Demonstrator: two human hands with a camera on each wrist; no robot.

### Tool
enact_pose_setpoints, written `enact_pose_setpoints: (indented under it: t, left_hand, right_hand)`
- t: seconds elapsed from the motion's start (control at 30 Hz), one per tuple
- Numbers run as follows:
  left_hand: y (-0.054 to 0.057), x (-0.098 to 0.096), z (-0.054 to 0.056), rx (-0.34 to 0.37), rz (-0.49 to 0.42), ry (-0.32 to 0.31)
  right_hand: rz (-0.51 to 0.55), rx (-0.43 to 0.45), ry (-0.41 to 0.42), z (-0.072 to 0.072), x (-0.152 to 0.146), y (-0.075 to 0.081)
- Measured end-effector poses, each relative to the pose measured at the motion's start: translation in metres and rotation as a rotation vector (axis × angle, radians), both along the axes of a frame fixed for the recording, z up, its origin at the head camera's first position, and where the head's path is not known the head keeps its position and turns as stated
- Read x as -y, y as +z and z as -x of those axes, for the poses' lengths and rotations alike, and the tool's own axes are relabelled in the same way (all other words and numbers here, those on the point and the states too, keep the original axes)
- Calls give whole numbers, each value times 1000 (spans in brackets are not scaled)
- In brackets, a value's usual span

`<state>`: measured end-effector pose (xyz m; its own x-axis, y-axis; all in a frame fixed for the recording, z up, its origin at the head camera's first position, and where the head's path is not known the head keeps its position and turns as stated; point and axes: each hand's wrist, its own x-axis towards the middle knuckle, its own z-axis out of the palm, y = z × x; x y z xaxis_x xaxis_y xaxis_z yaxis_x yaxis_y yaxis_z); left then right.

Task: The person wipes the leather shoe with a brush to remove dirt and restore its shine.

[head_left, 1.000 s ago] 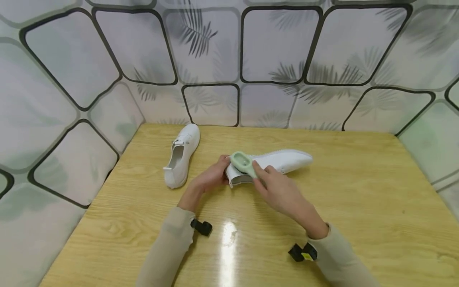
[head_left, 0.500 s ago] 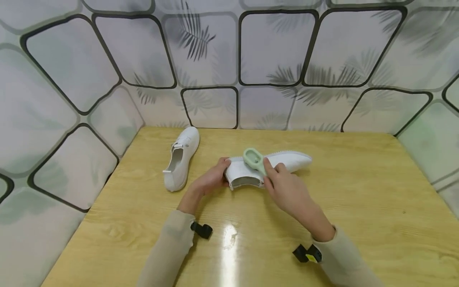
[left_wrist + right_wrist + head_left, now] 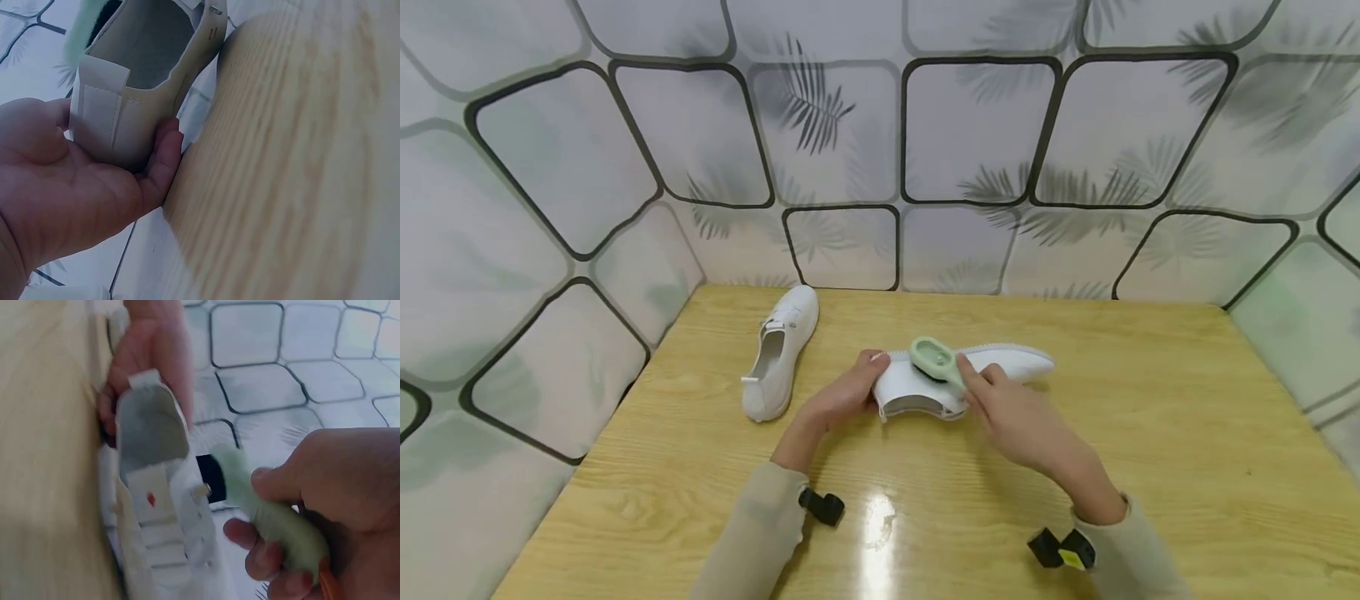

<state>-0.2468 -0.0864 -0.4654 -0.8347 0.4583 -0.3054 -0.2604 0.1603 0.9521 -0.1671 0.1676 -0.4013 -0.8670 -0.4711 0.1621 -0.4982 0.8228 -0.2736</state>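
Note:
A white lace-up shoe (image 3: 898,382) lies tipped on its side mid-table, its opening towards me and its toe to the right. My left hand (image 3: 842,393) grips it round the heel; in the left wrist view, curled fingers (image 3: 165,156) hold the heel's back. My right hand (image 3: 1022,421) holds a pale green brush (image 3: 934,358) by its handle. In the right wrist view, dark bristles (image 3: 211,478) lie against the shoe's upturned side, and an orange loop (image 3: 328,581) shows at the handle's end. The brush handle is mostly covered by the right hand in the head view.
Another white shoe (image 3: 797,329) stands upright at the back left of the wooden table (image 3: 1150,433), toe towards the wall. Patterned walls (image 3: 850,250) enclose the table's back and sides.
The brush has slid from the heel area rightward along the shoe's side with my right hand. My left hand keeps its grip on the heel. The head view has tilted up slightly.

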Motion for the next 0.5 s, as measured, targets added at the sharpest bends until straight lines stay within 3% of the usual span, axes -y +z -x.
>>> enact_pose_setpoints:
  t: [0.1,0.3,0.43,0.5]
  left_hand:
    - [2,-2,6,-28,9,-7]
    - [5,-6,15,-37,-7,-11]
    - [5,-5,15,-29,-11,-4]
    - [5,-4,14,-31,-15,13]
  right_hand:
    - [-31,-27,-47,5,-5,4]
    - [-22,49,42,13,-6,10]
    - [-61,-33,-44,14,-9,11]
    - [-40,-14,-33,16,-8,9]
